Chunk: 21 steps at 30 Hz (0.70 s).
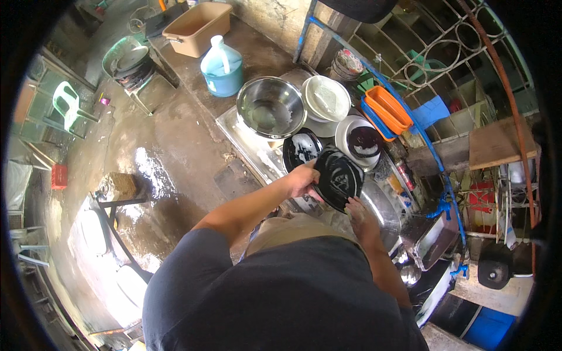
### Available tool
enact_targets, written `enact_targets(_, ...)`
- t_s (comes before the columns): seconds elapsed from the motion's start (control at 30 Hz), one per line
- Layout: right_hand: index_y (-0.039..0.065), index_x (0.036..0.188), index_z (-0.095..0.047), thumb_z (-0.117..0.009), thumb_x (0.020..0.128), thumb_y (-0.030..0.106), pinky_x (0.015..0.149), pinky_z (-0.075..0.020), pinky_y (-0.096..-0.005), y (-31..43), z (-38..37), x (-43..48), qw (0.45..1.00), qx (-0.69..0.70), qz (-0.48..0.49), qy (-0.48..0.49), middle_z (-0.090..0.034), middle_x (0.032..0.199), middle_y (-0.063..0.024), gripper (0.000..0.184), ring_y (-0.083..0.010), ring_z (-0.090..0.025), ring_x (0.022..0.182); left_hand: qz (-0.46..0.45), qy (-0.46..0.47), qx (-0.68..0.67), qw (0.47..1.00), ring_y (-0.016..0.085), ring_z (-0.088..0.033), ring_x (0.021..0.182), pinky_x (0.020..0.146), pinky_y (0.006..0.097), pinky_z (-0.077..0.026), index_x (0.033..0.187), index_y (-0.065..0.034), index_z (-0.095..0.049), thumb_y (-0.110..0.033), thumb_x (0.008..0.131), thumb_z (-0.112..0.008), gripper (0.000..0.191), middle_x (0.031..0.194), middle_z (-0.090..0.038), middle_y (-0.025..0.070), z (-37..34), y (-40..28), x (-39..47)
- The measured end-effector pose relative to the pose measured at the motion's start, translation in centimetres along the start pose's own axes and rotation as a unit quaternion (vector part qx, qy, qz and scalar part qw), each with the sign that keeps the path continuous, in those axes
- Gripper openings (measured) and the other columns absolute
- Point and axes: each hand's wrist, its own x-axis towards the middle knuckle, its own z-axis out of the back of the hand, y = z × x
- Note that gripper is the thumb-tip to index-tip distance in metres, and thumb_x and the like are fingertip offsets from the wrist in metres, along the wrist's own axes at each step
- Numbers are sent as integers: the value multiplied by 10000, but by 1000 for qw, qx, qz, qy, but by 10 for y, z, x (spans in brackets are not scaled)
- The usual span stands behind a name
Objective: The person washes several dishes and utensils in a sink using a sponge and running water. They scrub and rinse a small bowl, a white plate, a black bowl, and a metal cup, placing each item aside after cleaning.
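A black plate [338, 177] streaked with suds is held tilted before me. My left hand [303, 182] grips its left edge. At its lower right edge are the fingertips of my right hand [362, 219]; whether anything sits under that palm is hidden. Just beyond the plate, another black dish [300, 147] carries white foam. A dark soapy dish [363, 141] rests in a white bowl [347, 127] to the right. Farther back stand a large stainless steel basin [272, 107] with some water in it and several stacked white bowls [327, 98]. Below my hands is a metal sink [380, 206].
Orange and blue plastic baskets [388, 109] lean near a blue pipe frame [373, 72]. Blue faucets [441, 206] jut out at the right. A blue water jug [221, 70] and a tan tub [197, 28] occupy the counter's far end. The floor [162, 114] looks wet.
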Motion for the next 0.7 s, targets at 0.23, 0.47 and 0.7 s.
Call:
enact_targets(0.23, 101, 1310, -673, -697, 983, 295, 897, -565, -483, -4, -12, -43, 910, 59, -410, -18, -739, 1137, -237, 381, -423, -720, 1040, -74, -161, 39, 983, 312, -692, 973, 707, 508, -702, 1589, -101, -291, -39, 928, -508, 699, 1253, -591, 155, 50, 6, -14)
enact_targets(0.47, 55, 1263, -670, -651, 1002, 437, 871, -548, -525, -32, -52, -148, 842, 104, -529, -15, -729, 1049, -299, 463, -478, -703, 1005, -144, -348, 489, 787, 246, -729, 807, 556, 336, -561, 1480, 4, -420, -250, 1043, -587, 532, 1061, -717, 225, 141, 41, 5)
enact_targets(0.7, 44, 1227, -717, -731, 963, 369, 781, -562, -457, -27, -78, -237, 754, 106, -636, -126, -759, 969, -229, 418, -365, -746, 883, -133, -350, 308, 874, 248, -713, 840, 547, 328, -569, 1446, -11, -421, -213, 1055, -584, 470, 1146, -678, 201, 80, 48, -16)
